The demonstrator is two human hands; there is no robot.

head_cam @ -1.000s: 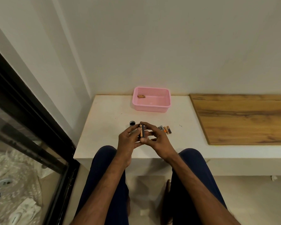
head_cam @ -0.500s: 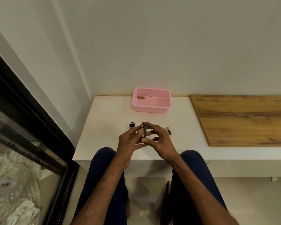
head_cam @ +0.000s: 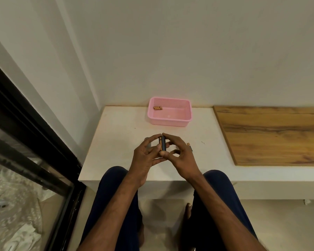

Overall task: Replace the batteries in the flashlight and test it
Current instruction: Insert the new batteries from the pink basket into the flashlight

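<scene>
Both hands meet over the white table (head_cam: 116,142) and hold a small dark battery holder (head_cam: 162,143) upright, with a copper-and-black battery seated along its left side. My left hand (head_cam: 145,156) grips it from the left, fingertips on its top end. My right hand (head_cam: 178,154) pinches it from the right, index finger on top and thumb at the bottom. A loose battery (head_cam: 189,145) lies on the table just right of my right hand. The grey flashlight body (head_cam: 147,142) stands mostly hidden behind my left fingers.
A pink basket (head_cam: 170,122) at the back of the table holds two copper batteries (head_cam: 157,108). A wooden board (head_cam: 272,134) covers the table's right part. A black-framed glass door (head_cam: 25,142) stands at the left. My knees sit under the table's front edge.
The hands and the holder have drifted slightly left and forward, now covering the flashlight body and most of the loose batteries. The grip is the same.
</scene>
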